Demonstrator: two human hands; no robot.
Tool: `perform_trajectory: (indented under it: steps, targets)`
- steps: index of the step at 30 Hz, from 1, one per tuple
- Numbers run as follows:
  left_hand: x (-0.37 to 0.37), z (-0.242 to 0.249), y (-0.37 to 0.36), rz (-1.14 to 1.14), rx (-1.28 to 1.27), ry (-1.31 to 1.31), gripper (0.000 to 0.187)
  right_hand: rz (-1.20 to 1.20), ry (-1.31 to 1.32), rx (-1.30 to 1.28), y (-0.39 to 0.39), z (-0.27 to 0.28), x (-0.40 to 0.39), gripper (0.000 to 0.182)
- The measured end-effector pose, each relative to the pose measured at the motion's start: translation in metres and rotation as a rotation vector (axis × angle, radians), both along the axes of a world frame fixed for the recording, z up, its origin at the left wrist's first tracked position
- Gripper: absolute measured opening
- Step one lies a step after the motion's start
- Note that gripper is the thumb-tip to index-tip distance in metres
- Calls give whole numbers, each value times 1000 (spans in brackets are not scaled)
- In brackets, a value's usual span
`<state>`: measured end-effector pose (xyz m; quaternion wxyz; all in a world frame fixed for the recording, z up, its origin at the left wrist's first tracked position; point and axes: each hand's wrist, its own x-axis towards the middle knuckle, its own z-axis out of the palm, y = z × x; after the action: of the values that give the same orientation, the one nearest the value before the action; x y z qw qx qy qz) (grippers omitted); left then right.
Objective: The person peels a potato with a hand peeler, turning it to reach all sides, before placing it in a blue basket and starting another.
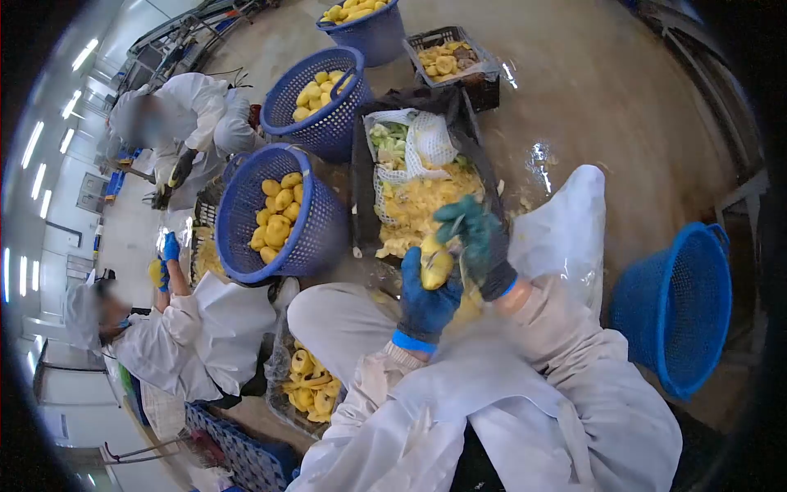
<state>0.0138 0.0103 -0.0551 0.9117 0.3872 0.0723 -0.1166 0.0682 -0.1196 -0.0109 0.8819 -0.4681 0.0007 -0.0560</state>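
My left hand (429, 303), in a dark blue glove, is closed around a yellow mango (436, 264) and holds it up in front of my knees. Close against the fruit's upper right is my right hand (475, 238) in a green-and-dark glove, its fingers curled; what they grip, if anything, is hidden and slightly blurred. Just beyond both hands stands a black-lined crate (363, 176) with yellow shreds (426, 205), green scraps (389, 141) and white foam netting (430, 139).
Blue-purple baskets (324, 238) of yellow mangoes stand left and ahead. An empty-looking blue basket (668, 312) is at right. A crate of peelings (311, 394) sits by my left leg. Two people (176, 336) in white work at left. The floor (607, 123) is wet.
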Motion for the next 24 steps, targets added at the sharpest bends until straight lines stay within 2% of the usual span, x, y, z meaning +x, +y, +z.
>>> perform_trajectory:
  steps: [1, 2, 3, 5, 6, 7, 8, 9, 10, 11, 12, 13, 14, 16, 17, 19, 21, 22, 23, 24]
  targets:
    - [-1, -1, -3, 26, 43, -28, 44, 81, 117, 76, 7, 24, -10, 26]
    - [-1, -2, -6, 52, 87, -54, 43, 7, 69, 8, -2, 7, -3, 26]
    - [-6, 17, -10, 96, 29, 6, 42, -61, 19, -58, -18, -24, 12, 27]
    - [-11, 39, -5, 83, 295, -256, 42, -87, 159, 254, -35, -18, 32, 30]
    - [-13, 50, -2, 102, 420, -381, 47, -32, 1, 100, -30, -7, 25, 31]
    - [-14, 44, 2, 159, 908, -561, 51, 22, -147, -56, -16, 2, 11, 34]
    - [-13, 40, 1, 142, 972, -616, 53, 73, -303, -213, -5, 14, 0, 37]
    - [-11, 36, 1, 128, 1034, -671, 54, 214, 97, -137, 2, 33, -6, 39]
    - [-9, 33, 0, 117, 1094, -728, 56, 76, 68, -92, -7, 8, 5, 40]
    - [-11, 29, -1, 123, 963, -707, 57, -56, 36, -46, -21, -37, 29, 41]
    - [-11, 27, 0, 136, 836, -688, 57, -125, 93, 60, -30, -32, 34, 35]
    - [-10, 41, 5, -27, 369, -407, 48, -201, 142, 167, -39, -25, 39, 30]
    - [-10, 54, 10, -57, -88, -59, 40, -172, 93, 176, -40, -16, 37, 30]
    - [-10, 50, 15, -106, -538, 221, 38, -116, 8, 188, -40, -7, 25, 30]
    - [-9, 51, 10, -74, -421, 246, 46, -171, 4, 8, -30, 1, 16, 25]
    - [-8, -16, 13, -5, 140, -56, 43, -110, -135, -251, -11, 13, -2, 22]
    - [-13, -10, 9, 3, 579, -283, 44, 1, -251, -475, -6, 16, -7, 21]
    - [-24, 49, -2, -23, 737, -357, 47, 84, -299, -570, -5, 17, -8, 22]
    - [-27, 56, -3, -19, 784, -424, 50, 170, -348, -664, -4, 17, -8, 24]
    - [-30, 62, -4, -11, 831, -490, 55, 123, -284, -507, -6, 2, 1, 25]
